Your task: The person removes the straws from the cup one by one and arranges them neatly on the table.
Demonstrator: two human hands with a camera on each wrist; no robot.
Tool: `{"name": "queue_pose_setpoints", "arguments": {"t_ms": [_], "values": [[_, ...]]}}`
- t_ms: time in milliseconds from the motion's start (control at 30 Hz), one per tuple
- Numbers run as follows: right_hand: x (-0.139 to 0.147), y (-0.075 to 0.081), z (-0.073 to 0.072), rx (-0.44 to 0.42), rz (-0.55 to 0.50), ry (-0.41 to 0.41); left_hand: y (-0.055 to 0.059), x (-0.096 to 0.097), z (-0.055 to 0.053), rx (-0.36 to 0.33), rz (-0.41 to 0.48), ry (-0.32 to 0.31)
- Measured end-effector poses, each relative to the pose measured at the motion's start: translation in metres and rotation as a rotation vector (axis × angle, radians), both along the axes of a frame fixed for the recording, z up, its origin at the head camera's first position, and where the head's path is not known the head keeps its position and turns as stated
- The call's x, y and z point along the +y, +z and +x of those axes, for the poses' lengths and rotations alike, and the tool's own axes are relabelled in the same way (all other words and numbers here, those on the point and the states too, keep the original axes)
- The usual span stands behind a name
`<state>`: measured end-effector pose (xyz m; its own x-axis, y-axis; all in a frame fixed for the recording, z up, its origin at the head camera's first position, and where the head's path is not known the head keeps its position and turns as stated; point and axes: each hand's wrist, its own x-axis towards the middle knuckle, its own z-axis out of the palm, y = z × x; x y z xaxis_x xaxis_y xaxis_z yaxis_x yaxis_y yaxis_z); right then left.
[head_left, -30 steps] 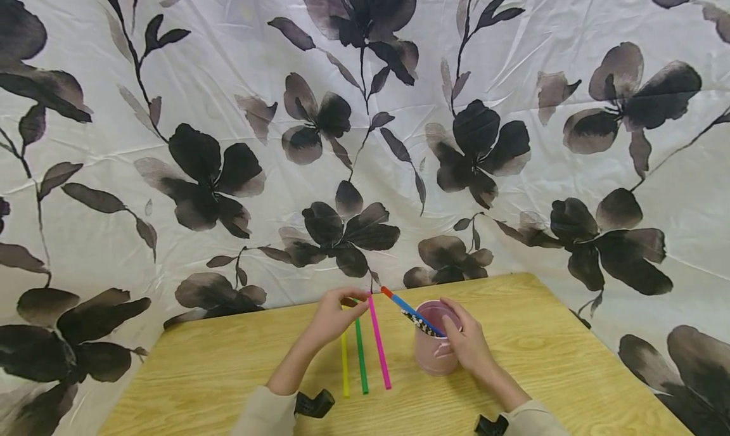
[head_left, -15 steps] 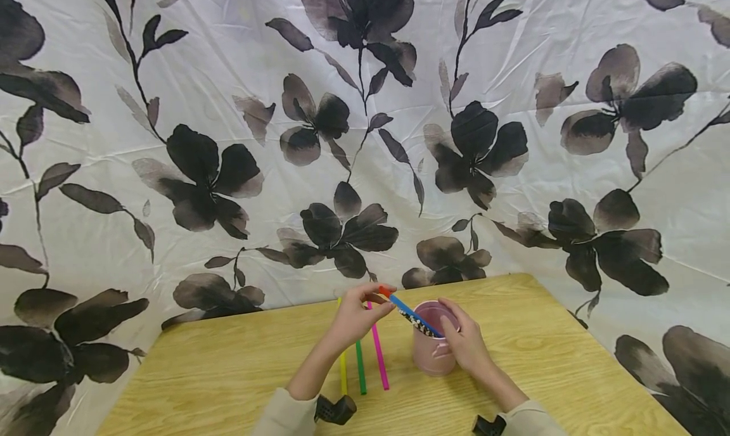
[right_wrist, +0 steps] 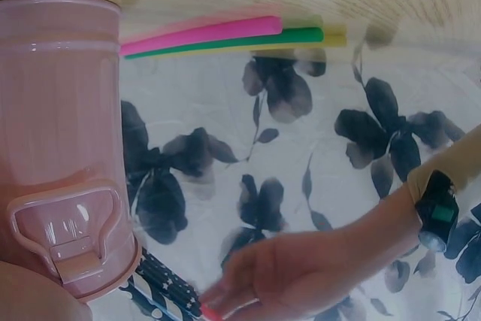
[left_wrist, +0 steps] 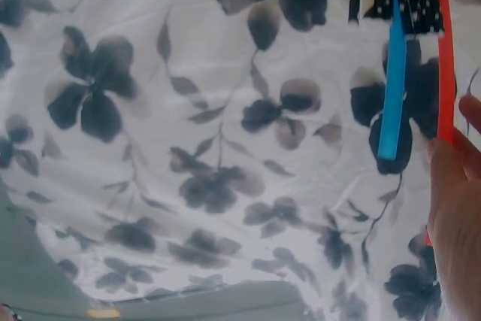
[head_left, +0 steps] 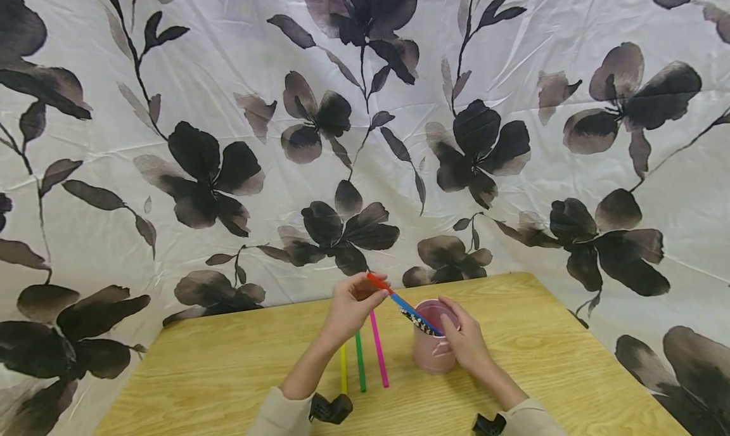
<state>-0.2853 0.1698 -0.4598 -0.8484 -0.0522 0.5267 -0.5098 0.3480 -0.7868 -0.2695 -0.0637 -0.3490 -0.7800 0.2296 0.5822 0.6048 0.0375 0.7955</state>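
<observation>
In the head view my left hand (head_left: 349,309) pinches a red straw (head_left: 377,281) near its upper end. That straw slants out of a pink cup (head_left: 430,355), beside a blue straw (head_left: 402,303) and several black-and-white patterned straws (head_left: 421,324). My right hand (head_left: 470,341) grips the cup's right side, thumb at the rim. The left wrist view shows the red straw (left_wrist: 446,65) reaching well past the patterned ones. In the right wrist view the cup (right_wrist: 60,110) has a small handle-like loop on its wall. The straws' lower ends are hidden inside the cup.
On the wooden table (head_left: 228,360), left of the cup, lie a yellow straw (head_left: 344,372), a green straw (head_left: 360,366) and a pink straw (head_left: 379,353), side by side. A floral cloth (head_left: 365,144) hangs behind the table. Both wrists wear small black cameras.
My left hand has gone from above the pink straw to the cup's straws, taken hold of the red one, and drawn it partway up and left. The right hand and cup stay nearly still.
</observation>
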Motion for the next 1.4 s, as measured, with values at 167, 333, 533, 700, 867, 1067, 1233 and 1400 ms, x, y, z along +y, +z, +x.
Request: {"name": "queue_pose_setpoints", "arguments": {"t_ms": [167, 333, 533, 700, 867, 1067, 1233, 1400], "values": [[-0.004, 0.012, 0.011, -0.027, -0.020, 0.020, 0.023, -0.007, 0.006, 0.055, 0.175, 0.083], [-0.005, 0.014, 0.013, -0.075, -0.054, 0.027, 0.043, -0.024, 0.005, 0.191, 0.330, 0.196], [-0.006, 0.016, 0.014, -0.092, -0.062, 0.026, 0.061, -0.056, -0.002, 0.270, 0.475, 0.355], [-0.007, 0.017, 0.015, -0.054, -0.016, -0.008, 0.074, -0.077, 0.005, 0.227, 0.479, 0.428], [-0.007, 0.016, 0.014, -0.067, -0.029, -0.006, 0.072, -0.094, 0.004, 0.176, 0.448, 0.474], [-0.006, 0.014, 0.013, -0.099, -0.066, 0.021, 0.053, -0.114, -0.011, 0.112, 0.414, 0.518], [-0.006, 0.015, 0.014, -0.084, -0.048, 0.015, 0.038, -0.125, -0.020, 0.042, 0.359, 0.555], [-0.007, 0.017, 0.015, -0.055, -0.009, -0.011, 0.020, -0.134, -0.031, -0.097, 0.326, 0.550]]}}
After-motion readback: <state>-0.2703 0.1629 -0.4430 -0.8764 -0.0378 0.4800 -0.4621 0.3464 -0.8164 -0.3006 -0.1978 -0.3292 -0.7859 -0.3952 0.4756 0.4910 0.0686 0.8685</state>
